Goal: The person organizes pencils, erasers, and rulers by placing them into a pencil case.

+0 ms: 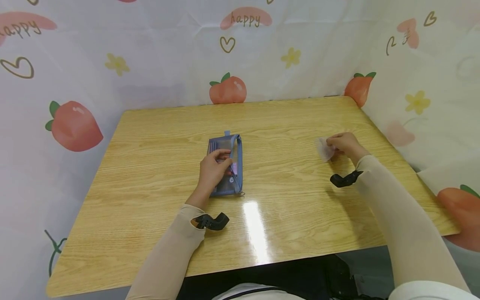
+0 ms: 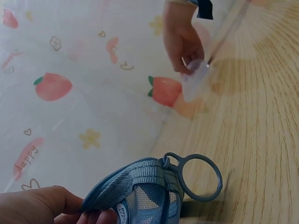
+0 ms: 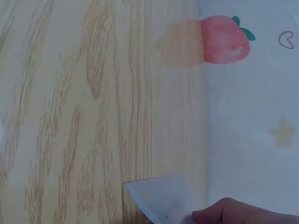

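A blue zip pouch (image 1: pixel 226 184) with see-through mesh lies on the wooden table, its opening parted along the right side. My left hand (image 1: pixel 212 170) pinches the opening's edge between thumb and fingers. In the left wrist view, the pouch (image 2: pixel 145 198) carries a round blue ring (image 2: pixel 220 179) at its end. Something pink shows inside, too small to name. Over the table's right part, my right hand (image 1: pixel 346 146) pinches a thin, translucent whitish sheet or small bag (image 1: pixel 324 151). The right wrist view has this thin piece (image 3: pixel 161 196) near the table surface, one corner pointing left.
The pale wooden table (image 1: pixel 157 166) meets a white cloth backdrop (image 1: pixel 165 54) printed with peaches at the back and right. Black wrist cameras, one (image 1: pixel 213 221) on the left and one (image 1: pixel 345 179) on the right, jut inward from the sleeves.
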{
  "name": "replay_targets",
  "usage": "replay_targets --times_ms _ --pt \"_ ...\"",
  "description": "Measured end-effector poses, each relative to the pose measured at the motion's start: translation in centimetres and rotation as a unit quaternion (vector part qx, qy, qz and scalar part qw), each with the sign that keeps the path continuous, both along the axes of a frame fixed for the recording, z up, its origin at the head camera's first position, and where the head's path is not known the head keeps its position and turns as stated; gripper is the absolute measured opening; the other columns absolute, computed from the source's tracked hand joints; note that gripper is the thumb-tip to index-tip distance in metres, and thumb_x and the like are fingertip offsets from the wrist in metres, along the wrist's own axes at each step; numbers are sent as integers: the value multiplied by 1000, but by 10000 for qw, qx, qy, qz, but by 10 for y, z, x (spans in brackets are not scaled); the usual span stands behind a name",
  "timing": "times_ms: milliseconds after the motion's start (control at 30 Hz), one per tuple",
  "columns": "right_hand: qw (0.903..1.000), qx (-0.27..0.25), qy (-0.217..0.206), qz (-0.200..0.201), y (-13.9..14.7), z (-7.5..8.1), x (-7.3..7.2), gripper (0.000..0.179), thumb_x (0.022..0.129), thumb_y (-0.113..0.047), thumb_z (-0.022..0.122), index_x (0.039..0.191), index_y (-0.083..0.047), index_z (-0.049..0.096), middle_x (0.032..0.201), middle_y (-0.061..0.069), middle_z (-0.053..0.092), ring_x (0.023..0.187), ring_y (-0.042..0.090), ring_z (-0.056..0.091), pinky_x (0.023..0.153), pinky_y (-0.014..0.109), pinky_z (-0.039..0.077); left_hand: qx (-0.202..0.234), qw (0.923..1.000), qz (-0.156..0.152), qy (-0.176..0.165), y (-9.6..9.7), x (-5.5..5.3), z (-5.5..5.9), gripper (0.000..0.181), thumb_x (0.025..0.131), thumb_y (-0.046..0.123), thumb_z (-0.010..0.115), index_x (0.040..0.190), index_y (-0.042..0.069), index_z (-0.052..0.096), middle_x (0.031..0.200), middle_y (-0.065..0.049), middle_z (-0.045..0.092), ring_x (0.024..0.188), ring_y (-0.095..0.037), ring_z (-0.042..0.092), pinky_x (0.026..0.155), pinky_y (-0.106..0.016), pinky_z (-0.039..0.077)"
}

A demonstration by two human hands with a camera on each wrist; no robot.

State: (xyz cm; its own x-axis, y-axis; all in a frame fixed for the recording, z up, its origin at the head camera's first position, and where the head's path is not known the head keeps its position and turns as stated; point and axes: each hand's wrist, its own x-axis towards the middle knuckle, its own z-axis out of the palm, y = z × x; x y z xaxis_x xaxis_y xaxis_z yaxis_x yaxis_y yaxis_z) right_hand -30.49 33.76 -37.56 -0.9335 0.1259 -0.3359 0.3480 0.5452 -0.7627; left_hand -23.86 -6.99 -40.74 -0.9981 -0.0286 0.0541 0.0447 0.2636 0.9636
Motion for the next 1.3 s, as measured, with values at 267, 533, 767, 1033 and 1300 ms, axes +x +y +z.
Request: replay_targets --times_ms 267,533,767,1033,1300 --pt "9955 -889 -237 -206 -11 0 0 35 89 -19 51 117 3 48 95 4 43 76 11 47 69 23 51 -33 10000 13 -32 -1 0 1 27 79 10 65 105 11 63 90 -4 60 66 -18 61 51 -27 56" --pt "9793 -1919 -518 -370 -20 1 6 19 89 -18 53 75 -13 63 82 -1 50 72 10 49 65 22 51 -54 10000 37 -27 -1 0 1 27 79 10 65 105 11 63 90 -3 60 67 -17 60 51 -27 56" --pt "9611 -2664 -661 -298 -28 -2 7 10 90 -13 50 90 -6 57 81 1 53 73 10 54 67 22 52 -15 10000 24 -52 -1 1 1 26 79 9 65 105 11 63 90 -4 60 67 -18 60 51 -27 56" --pt "9443 -3207 -726 -156 -44 -6 8 9 92 -10 47 96 -3 50 82 3 55 73 11 57 66 22 53 -6 10000 15 -68 -1 0 0 26 79 10 65 105 12 63 90 -4 60 67 -18 60 51 -28 56" --pt "9260 -3671 -875 -129 -53 -12 11 9 92 -10 46 98 -5 51 81 3 56 71 12 55 62 22 50 -19 10000 27 -57 0 1 0 26 79 10 65 105 12 63 90 -3 60 67 -18 60 51 -27 56"
